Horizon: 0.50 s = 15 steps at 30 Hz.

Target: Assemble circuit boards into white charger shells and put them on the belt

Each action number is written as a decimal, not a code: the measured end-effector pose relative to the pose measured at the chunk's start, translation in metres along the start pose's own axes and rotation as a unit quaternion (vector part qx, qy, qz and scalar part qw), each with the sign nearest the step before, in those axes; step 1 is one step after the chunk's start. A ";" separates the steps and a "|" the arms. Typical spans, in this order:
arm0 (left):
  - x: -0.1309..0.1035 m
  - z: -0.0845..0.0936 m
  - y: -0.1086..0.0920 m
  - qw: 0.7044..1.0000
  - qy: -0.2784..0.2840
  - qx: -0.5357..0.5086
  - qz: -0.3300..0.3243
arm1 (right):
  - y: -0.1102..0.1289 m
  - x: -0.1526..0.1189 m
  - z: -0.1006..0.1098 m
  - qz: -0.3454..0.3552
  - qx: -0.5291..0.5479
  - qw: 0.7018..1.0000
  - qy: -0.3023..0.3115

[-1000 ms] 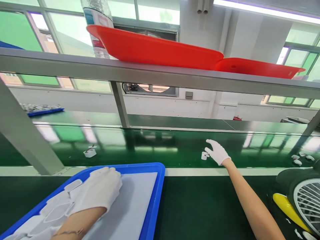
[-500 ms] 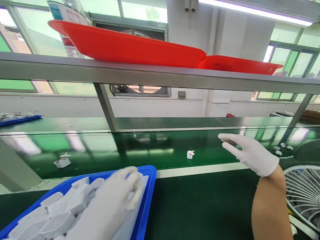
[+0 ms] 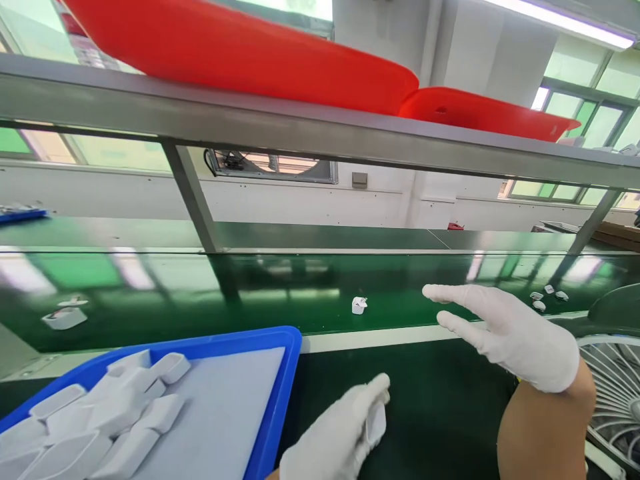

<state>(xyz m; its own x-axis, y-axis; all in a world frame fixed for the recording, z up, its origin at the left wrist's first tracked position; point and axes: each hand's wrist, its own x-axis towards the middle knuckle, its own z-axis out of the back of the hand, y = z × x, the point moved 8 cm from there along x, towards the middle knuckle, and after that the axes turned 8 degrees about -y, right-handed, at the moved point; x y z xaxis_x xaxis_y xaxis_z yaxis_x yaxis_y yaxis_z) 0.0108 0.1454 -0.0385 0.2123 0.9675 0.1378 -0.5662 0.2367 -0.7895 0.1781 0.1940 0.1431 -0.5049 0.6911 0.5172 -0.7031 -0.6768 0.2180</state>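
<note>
I see my left hand point(image 3: 335, 437) gripping one small white plug case point(image 3: 376, 421) just right of the blue tray point(image 3: 280, 393), my right hand point(image 3: 510, 333) flat and empty, one case point(image 3: 359, 305) lying on the belt point(image 3: 300, 307) beyond the tray, many more point(image 3: 100, 417) in it.

Two red trays point(image 3: 300, 63) lie on the metal shelf point(image 3: 250, 123) high above the fingers, and a wire fan guard point(image 3: 613, 393) stands just right of them.

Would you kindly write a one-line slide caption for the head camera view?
Gloved left hand holds a white shell beside the blue tray; right hand hovers open above the green conveyor.
</note>
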 end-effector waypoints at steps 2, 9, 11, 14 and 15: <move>-0.002 0.011 0.005 0.997 -0.030 -0.069 0.030 | 0.005 0.002 -0.005 0.006 -0.011 1.000 0.014; -0.003 0.025 0.008 0.960 -0.076 -0.245 0.114 | 0.034 0.011 -0.033 0.082 0.009 0.995 0.058; -0.004 0.028 0.009 0.967 -0.082 -0.211 0.117 | 0.035 0.013 -0.028 0.074 0.011 0.996 0.056; -0.005 0.031 0.014 0.984 -0.087 -0.120 0.100 | 0.026 -0.001 0.006 0.036 -0.011 0.999 -0.012; -0.005 0.031 0.017 0.988 -0.082 -0.097 0.092 | 0.020 -0.015 0.024 0.014 -0.014 0.998 -0.057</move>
<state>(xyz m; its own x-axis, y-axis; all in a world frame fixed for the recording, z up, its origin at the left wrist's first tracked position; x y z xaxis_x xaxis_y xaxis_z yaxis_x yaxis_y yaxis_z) -0.0241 0.1469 -0.0342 -0.0210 0.9977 0.0639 -0.4160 0.0493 -0.9080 0.1834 0.1641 0.1596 -0.4655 0.6377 0.6138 -0.7046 -0.6867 0.1791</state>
